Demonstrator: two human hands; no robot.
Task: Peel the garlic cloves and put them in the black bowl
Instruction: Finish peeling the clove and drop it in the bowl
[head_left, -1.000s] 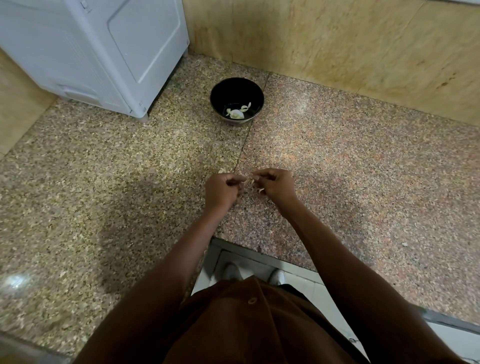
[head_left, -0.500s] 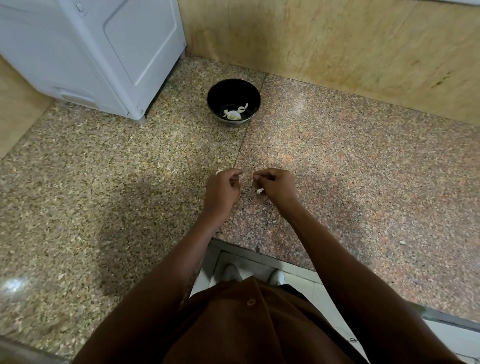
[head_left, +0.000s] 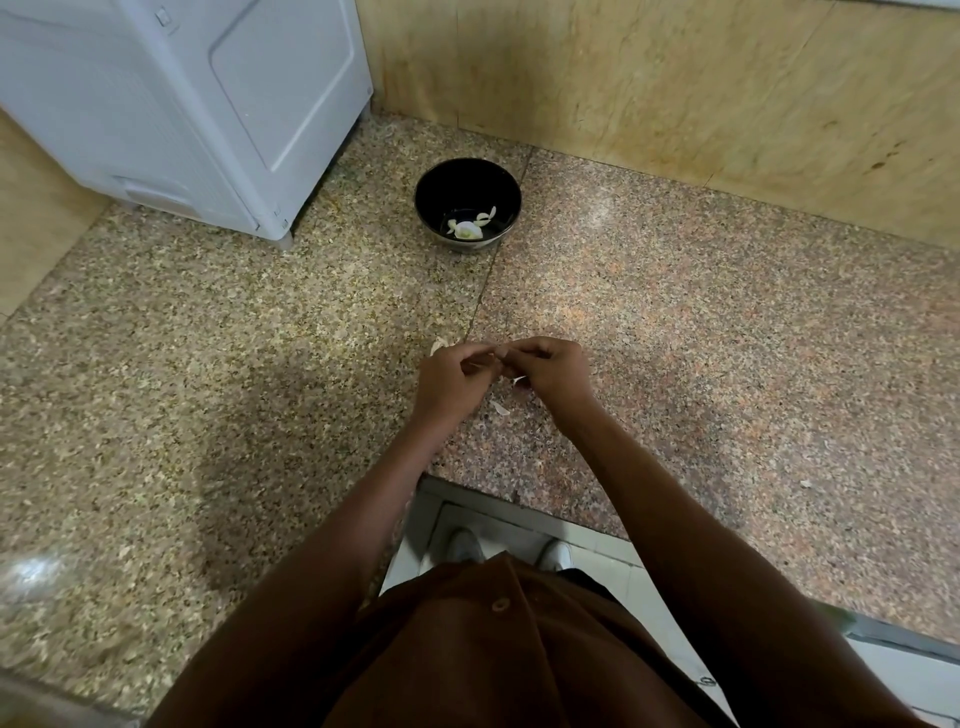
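Observation:
My left hand (head_left: 453, 378) and my right hand (head_left: 551, 370) meet fingertip to fingertip just above the granite counter (head_left: 727, 332). Both sets of fingers are curled and pinch a small garlic clove (head_left: 496, 355) that is almost wholly hidden between them. A pale sliver of garlic skin (head_left: 518, 380) sticks out under my right hand. The black bowl (head_left: 467, 203) stands farther back on the counter, well apart from my hands, with a few peeled pale cloves (head_left: 467, 228) in its bottom.
Loose garlic skins lie on the counter, one (head_left: 439, 344) beyond my left hand and another (head_left: 500, 408) under my wrists. A white appliance (head_left: 197, 104) stands at the back left. A beige stone wall (head_left: 675, 88) runs behind. The counter's front edge (head_left: 519, 501) is near my body.
My hands had parted slightly half a second ago and have come back together at the fingertips. The view has shifted a little; the bowl has not moved.

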